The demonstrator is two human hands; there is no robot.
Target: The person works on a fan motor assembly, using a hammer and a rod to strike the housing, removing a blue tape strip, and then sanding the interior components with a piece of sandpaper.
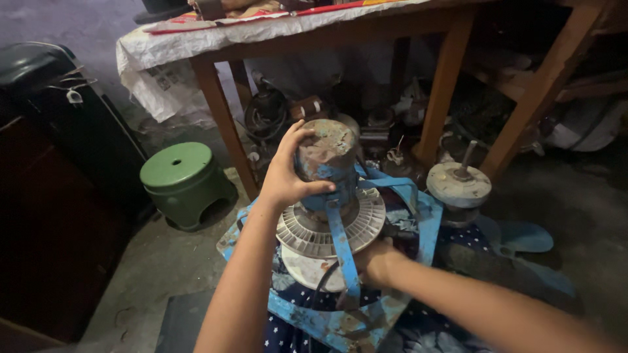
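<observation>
- Wooden table (451, 62): stands at the top of the view, orange-brown legs, top covered with a white printed sheet; dark clutter of old motor parts is piled on the floor beneath it.
- Dark cabinet (59, 196): fills the left edge, with a black padded top and loose wires lying on it.
- Blue metal frame (428, 222): rusted, paint flaking, square-cornered; lies low in the centre of the view across the person's lap, on dotted dark-blue cloth. Its straps run up over the motor.
- Fan motor (327, 163): sits upright in the middle of the blue frame, in front of the table. Rusty cylindrical cap with blue paint patches on top, white ribbed vent housing (314, 229) below, a blue strap crossing its front.
- Green plastic stool (186, 183): round, hole in the seat, on the concrete floor left of the frame, beside a table leg.
- Second motor (459, 183): grey round body with an upright shaft, on the floor just right of the frame.
- Blue fan blade (523, 236): lies flat on the floor, right of the second motor.
- Left hand (288, 173): fingers wrapped around the left side of the motor's rusty cap, thumb across its front.
- Right hand (376, 261): closed on the lower right rim of the white housing, beside the blue strap.
</observation>
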